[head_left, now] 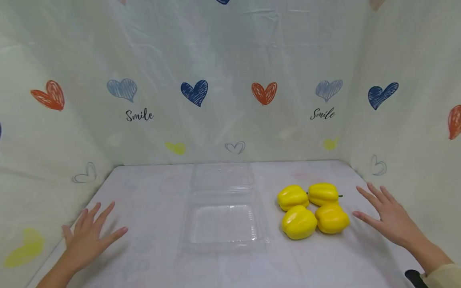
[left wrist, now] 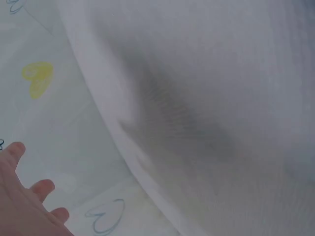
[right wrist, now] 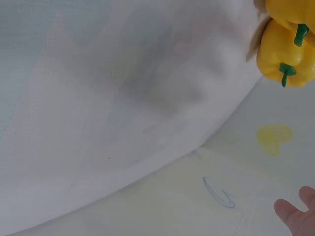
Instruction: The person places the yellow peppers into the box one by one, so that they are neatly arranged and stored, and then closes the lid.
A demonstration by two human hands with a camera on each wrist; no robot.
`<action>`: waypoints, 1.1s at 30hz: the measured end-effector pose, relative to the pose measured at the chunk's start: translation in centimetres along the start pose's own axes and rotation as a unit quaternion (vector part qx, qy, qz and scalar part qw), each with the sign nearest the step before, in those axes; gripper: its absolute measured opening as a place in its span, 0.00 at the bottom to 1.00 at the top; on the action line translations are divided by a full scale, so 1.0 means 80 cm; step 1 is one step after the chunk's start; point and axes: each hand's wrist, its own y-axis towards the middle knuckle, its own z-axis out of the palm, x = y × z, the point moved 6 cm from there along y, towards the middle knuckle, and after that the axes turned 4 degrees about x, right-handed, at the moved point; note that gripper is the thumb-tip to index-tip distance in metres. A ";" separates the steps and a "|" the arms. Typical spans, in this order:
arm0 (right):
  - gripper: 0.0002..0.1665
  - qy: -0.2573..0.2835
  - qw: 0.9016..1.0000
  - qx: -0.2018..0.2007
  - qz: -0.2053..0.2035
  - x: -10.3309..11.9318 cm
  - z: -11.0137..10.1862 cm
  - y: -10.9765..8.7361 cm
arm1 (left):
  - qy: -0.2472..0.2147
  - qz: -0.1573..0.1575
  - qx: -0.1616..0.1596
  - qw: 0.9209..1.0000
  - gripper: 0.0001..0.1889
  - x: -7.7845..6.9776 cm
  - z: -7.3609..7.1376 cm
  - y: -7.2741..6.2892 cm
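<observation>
Several yellow bell peppers sit in a cluster right of centre on the table. Two of them show green stems in the right wrist view, one being the pepper by the table edge. A clear plastic clamshell box lies in the middle with its lid folded back, away from me. My left hand hovers over the table's left side, fingers spread, holding nothing. On the other side, my right hand is held spread beside the peppers, apart from them, with nothing in it.
The white-covered table is enclosed by a pale curtain printed with hearts and "Smile" at the back and both sides. Its left and right edges run close to my hands. A beige sleeve and a black strap show at my right wrist.
</observation>
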 end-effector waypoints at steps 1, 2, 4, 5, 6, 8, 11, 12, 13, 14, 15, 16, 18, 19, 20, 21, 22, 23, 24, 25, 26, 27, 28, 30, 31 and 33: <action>0.49 0.004 1.000 0.000 -0.001 0.000 0.000 0.000 | -0.002 -0.002 0.000 1.000 0.46 -0.001 0.000 0.001; 0.48 0.007 1.000 0.000 -0.002 0.001 0.000 0.000 | -0.005 -0.002 0.001 1.000 0.46 -0.002 0.000 0.002; 0.48 0.015 1.000 0.001 -0.005 0.003 0.000 0.000 | -0.014 0.001 -0.006 1.000 0.46 -0.004 0.000 0.001; 0.47 0.020 1.000 0.002 -0.006 0.004 0.000 0.000 | -0.018 0.005 -0.012 1.000 0.45 -0.005 -0.001 0.001; 0.47 0.023 1.000 0.002 -0.007 0.005 0.000 0.000 | -0.022 0.009 -0.020 1.000 0.45 -0.006 -0.001 0.000; 0.47 0.029 1.000 0.004 -0.006 0.007 0.000 0.001 | -0.027 0.021 -0.037 0.999 0.44 -0.008 -0.002 -0.001; 0.46 0.035 0.999 0.003 -0.006 0.008 0.000 0.001 | -0.033 0.032 -0.053 0.998 0.43 -0.012 -0.003 0.000; 0.46 0.036 0.999 0.003 -0.007 0.009 0.000 0.001 | -0.035 0.035 -0.056 0.997 0.43 -0.013 -0.004 0.001; 0.46 0.038 0.999 0.004 -0.008 0.009 0.000 0.001 | -0.036 0.036 -0.058 0.997 0.42 -0.014 -0.004 0.001; 0.46 0.041 0.999 0.004 -0.011 0.009 0.000 0.001 | -0.040 0.037 -0.058 0.997 0.42 -0.015 -0.004 0.002; 0.46 0.044 0.999 0.004 -0.013 0.010 0.000 0.001 | -0.044 0.039 -0.060 0.996 0.42 -0.016 -0.004 0.002; 0.46 0.047 0.999 0.005 -0.017 0.010 0.000 0.001 | -0.049 0.041 -0.061 0.996 0.41 -0.017 -0.004 0.001; 0.45 0.053 0.998 0.005 -0.025 0.011 0.000 0.001 | -0.061 0.045 -0.067 0.995 0.41 -0.019 -0.005 0.001; 0.45 0.056 0.998 0.005 -0.029 0.012 0.000 0.001 | -0.068 0.048 -0.070 0.994 0.40 -0.020 -0.005 0.001; 0.45 0.058 0.998 0.003 -0.032 0.013 0.000 0.001 | -0.075 0.051 -0.073 0.993 0.40 -0.021 -0.005 0.001; 0.45 0.060 0.998 0.003 -0.035 0.014 0.000 0.001 | -0.082 0.053 -0.074 0.992 0.39 -0.022 -0.005 0.001; 0.45 0.061 0.997 0.001 -0.038 0.015 0.000 0.001 | -0.089 0.053 -0.073 0.992 0.39 -0.023 -0.004 0.000; 0.45 0.063 0.997 -0.001 -0.041 0.016 -0.001 0.001 | -0.097 0.055 -0.074 0.991 0.39 -0.024 -0.004 0.000; 0.44 0.065 0.997 -0.002 -0.044 0.017 -0.001 0.000 | -0.104 0.057 -0.073 0.990 0.39 -0.025 -0.004 0.001; 0.44 0.066 0.997 -0.004 -0.046 0.018 -0.001 0.000 | -0.111 0.057 -0.071 0.990 0.38 -0.025 -0.003 0.000; 0.44 0.068 0.996 -0.006 -0.048 0.019 -0.001 0.000 | -0.119 0.059 -0.070 0.989 0.38 -0.026 -0.002 0.000; 0.44 0.070 0.996 -0.007 -0.050 0.019 -0.002 0.000 | -0.126 0.060 -0.068 0.988 0.38 -0.027 -0.002 0.000; 0.44 0.070 0.996 -0.008 -0.051 0.020 -0.002 -0.001 | -0.132 0.062 -0.067 0.987 0.38 -0.028 -0.001 0.001; 0.44 0.072 0.996 -0.010 -0.054 0.022 -0.002 -0.001 | -0.142 0.067 -0.067 0.985 0.38 -0.030 -0.001 0.001; 0.44 0.073 0.996 -0.010 -0.054 0.023 -0.002 -0.001 | -0.145 0.070 -0.068 0.985 0.38 -0.032 0.000 0.001; 0.44 0.078 0.996 -0.007 -0.053 0.023 -0.001 -0.001 | -0.147 0.072 -0.067 0.984 0.38 -0.034 0.001 0.001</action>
